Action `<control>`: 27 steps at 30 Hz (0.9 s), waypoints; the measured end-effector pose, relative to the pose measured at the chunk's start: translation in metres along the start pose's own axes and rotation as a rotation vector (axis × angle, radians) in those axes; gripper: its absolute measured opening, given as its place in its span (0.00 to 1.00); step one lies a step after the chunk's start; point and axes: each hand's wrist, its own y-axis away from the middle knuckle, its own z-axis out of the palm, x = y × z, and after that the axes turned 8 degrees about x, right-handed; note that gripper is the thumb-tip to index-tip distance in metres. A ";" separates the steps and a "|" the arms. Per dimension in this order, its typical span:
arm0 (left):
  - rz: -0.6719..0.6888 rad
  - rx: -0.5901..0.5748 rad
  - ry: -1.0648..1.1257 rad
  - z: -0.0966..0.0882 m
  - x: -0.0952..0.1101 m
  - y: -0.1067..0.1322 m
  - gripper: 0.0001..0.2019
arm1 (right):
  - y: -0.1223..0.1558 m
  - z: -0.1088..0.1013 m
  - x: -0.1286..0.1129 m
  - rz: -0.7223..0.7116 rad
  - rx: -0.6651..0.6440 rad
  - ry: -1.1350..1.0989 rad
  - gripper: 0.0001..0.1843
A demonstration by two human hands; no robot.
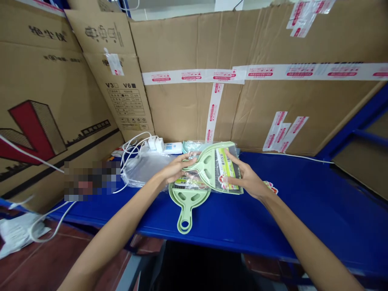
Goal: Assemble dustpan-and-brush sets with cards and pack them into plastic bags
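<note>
A pale green dustpan (207, 166) with a hand brush set in it is held sideways between my hands. Its handle end is in the closed fingers of my left hand (176, 167). At the wide bristle end, my right hand (247, 178) grips the edge, thumb and fingers on a printed yellow-green label card (226, 167). A second pale green dustpan (189, 198) of the same kind lies on the blue table just below, its handle toward me. Clear plastic wrap shows between the two, and part of the lower one is covered by the held one.
A stack of clear plastic bags (148, 165) lies left of the hands, near a power strip (172, 148) with white chargers and cables. Colourful stickers (270, 186) lie right of my right hand. Tall cardboard sheets (188, 109) wall the back of the blue table (318, 206).
</note>
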 end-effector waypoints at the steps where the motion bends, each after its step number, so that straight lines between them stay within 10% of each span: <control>1: -0.013 -0.017 0.016 0.000 0.000 0.000 0.24 | 0.000 -0.001 0.000 0.012 -0.004 -0.005 0.53; 7: -0.040 0.001 0.119 -0.002 -0.003 -0.003 0.20 | -0.002 -0.003 -0.006 0.080 -0.034 -0.089 0.55; 13: -0.025 0.037 0.177 0.001 -0.003 -0.004 0.22 | -0.013 -0.006 -0.003 0.016 0.446 -0.090 0.41; 18: -0.038 0.002 0.103 0.008 -0.004 0.000 0.26 | -0.012 0.001 -0.011 0.432 0.178 -0.387 0.25; 27: -0.086 -0.053 -0.001 0.001 -0.004 -0.002 0.25 | -0.014 -0.024 -0.025 0.422 0.248 -0.263 0.20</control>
